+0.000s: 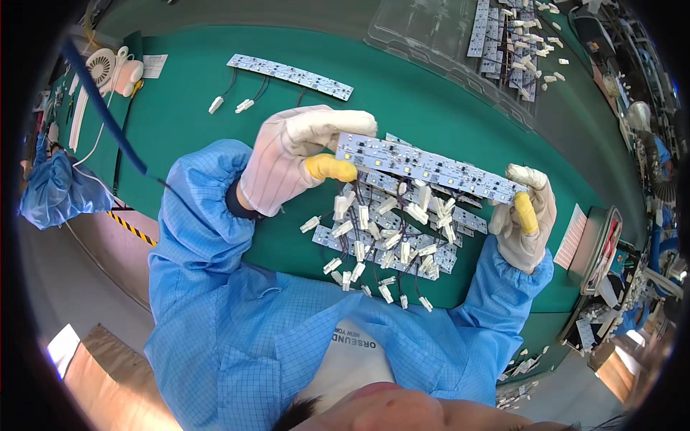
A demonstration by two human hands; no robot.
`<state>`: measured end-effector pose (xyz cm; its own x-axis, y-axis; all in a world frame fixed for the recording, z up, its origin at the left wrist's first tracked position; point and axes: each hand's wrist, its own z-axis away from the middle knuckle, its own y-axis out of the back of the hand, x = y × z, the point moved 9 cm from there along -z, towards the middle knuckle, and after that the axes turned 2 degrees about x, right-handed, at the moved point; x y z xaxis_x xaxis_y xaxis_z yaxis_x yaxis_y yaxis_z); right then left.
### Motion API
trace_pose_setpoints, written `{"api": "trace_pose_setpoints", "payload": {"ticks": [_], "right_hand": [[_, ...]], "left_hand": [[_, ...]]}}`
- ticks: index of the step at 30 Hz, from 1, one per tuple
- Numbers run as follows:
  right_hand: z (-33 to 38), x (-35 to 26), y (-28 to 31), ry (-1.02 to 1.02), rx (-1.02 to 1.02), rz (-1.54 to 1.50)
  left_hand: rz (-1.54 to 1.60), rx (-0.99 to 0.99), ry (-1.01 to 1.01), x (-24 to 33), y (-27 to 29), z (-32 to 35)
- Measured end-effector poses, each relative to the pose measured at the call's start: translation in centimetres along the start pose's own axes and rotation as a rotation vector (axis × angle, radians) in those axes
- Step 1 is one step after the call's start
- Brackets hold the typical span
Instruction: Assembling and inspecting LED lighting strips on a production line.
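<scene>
My left hand point(291, 158) and my right hand point(528, 223) wear white gloves with yellow thumb covers. Between them they pinch a long, narrow LED circuit board point(431, 169) by its two ends. Its lit face carries small yellowish LEDs and dark components, and it slants down toward the right. Below and partly behind it lies a pile of similar circuit boards point(431, 258), with many white plug connectors point(417, 212) on short dark wires. How many boards overlap behind the held one cannot be made out. Beyond my left hand, a single LED board point(291, 75) rests on the mat with its wired connectors.
The green mat point(194, 93) covers the table. A clear plastic tray point(424, 36) and stacked wired boards point(503, 50) are at the far right. A white fan point(100, 68) stands far left, near a blue cable point(108, 115). A metal box point(600, 251) sits right.
</scene>
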<state>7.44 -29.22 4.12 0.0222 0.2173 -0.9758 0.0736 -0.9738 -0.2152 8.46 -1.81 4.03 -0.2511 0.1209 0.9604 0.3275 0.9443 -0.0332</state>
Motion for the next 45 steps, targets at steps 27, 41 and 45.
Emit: {"api": "trace_pose_setpoints", "payload": {"ticks": [27, 41, 45], "right_hand": [[1.1, -1.7, -2.1, -0.053, -0.192, 0.125], [0.7, -0.8, -1.3, -0.031, -0.026, 0.112], [0.4, 0.3, -0.1, -0.036, -0.051, 0.070]], "left_hand": [[-0.339, 0.109, 0.001, -1.5, 2.2, -0.8], [-0.105, 0.114, -0.035, -1.5, 2.5, -0.2], [-0.050, 0.111, -0.003, -0.7, 1.4, -0.1]]}}
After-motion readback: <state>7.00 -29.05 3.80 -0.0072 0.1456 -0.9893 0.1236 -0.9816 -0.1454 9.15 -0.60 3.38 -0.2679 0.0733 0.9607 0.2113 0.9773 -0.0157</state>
